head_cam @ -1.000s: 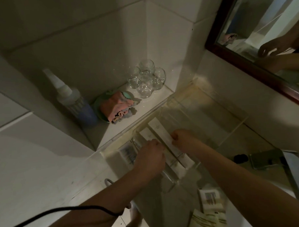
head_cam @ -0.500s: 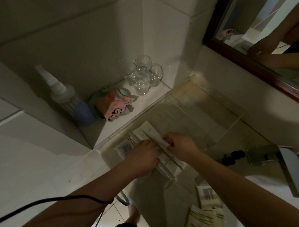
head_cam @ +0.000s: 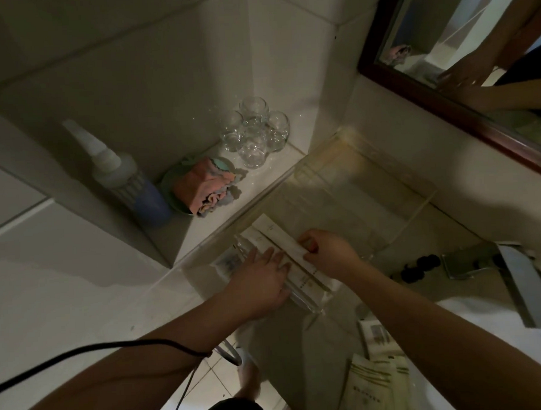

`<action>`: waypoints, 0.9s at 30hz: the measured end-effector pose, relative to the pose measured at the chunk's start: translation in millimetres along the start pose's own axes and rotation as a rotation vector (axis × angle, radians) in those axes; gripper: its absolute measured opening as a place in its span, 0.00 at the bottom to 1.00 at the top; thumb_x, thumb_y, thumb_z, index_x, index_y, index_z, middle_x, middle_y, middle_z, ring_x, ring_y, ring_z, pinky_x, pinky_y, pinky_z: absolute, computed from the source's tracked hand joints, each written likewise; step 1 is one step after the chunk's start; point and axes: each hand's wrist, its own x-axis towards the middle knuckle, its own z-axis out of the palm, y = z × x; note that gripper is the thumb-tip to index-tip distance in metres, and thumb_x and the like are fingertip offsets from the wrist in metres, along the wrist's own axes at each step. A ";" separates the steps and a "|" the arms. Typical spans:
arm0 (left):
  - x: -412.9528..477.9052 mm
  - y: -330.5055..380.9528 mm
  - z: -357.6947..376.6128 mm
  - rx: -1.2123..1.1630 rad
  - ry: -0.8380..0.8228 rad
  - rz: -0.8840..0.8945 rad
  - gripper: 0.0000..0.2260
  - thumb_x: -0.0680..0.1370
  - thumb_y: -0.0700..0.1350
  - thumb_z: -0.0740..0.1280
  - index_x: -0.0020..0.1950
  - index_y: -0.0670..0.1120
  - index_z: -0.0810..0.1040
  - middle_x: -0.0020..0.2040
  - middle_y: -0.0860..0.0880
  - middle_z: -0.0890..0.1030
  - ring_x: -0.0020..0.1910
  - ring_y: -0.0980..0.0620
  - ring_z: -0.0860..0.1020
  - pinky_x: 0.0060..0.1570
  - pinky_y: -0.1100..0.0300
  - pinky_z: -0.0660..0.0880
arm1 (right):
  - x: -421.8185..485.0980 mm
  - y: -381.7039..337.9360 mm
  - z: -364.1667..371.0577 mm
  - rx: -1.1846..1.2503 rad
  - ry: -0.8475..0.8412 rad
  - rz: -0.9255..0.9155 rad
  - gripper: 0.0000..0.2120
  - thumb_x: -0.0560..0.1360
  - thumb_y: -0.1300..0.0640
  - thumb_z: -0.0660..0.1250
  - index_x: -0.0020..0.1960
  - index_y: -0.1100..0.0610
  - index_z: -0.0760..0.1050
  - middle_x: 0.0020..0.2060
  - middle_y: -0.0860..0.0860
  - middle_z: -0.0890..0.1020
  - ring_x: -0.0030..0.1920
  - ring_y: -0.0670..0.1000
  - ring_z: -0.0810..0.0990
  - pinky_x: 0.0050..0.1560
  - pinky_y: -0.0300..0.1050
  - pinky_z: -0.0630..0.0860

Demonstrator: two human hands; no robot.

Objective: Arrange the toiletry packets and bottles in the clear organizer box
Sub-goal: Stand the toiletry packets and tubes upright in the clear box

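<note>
Sitting below mirror (head_cam: 473, 41): counter (head_cam: 447, 237), organizer box (head_cam: 364, 182).

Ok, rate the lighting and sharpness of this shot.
Head view: dim, brightest on the wall under the mirror; the clear organizer box shows only by its pale edges; wide-angle bends the tile lines; print on the long packet in the right hand is too soft to read.

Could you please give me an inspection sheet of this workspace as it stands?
Surface: beige counter, dimly lit.
Job's things: long packets in the clear organizer box; loose packets and dark round caps lie outside it.
Clutter: squeeze bottle, folded cloth, glasses on the niche shelf.
Hands: left hand flat on the packets; right hand pinches the rightmost packet.
Cables: black cable over the left forearm.
Surroundings: tiled wall, framed mirror.
</note>
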 end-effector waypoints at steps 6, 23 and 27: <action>-1.4 3.5 -5.0 -0.008 0.013 -0.023 0.26 0.78 0.57 0.55 0.73 0.47 0.65 0.73 0.39 0.61 0.70 0.38 0.59 0.72 0.39 0.53 | -6.2 -0.7 0.8 -0.004 0.000 0.064 0.11 0.72 0.54 0.71 0.54 0.54 0.78 0.49 0.51 0.83 0.50 0.53 0.80 0.48 0.45 0.75; -4.9 140.9 1.8 -0.453 -0.026 0.251 0.13 0.74 0.50 0.69 0.57 0.47 0.77 0.53 0.48 0.77 0.50 0.49 0.76 0.45 0.58 0.72 | -198.0 83.7 -25.1 0.156 0.394 0.341 0.06 0.76 0.52 0.67 0.50 0.52 0.80 0.40 0.48 0.82 0.42 0.51 0.81 0.44 0.45 0.77; -5.6 166.1 19.4 -0.412 -0.047 0.187 0.21 0.68 0.53 0.73 0.58 0.48 0.75 0.56 0.48 0.76 0.54 0.48 0.75 0.52 0.56 0.73 | -228.8 109.3 -2.7 0.113 0.179 0.450 0.11 0.75 0.45 0.68 0.52 0.51 0.77 0.42 0.48 0.81 0.45 0.50 0.80 0.44 0.46 0.77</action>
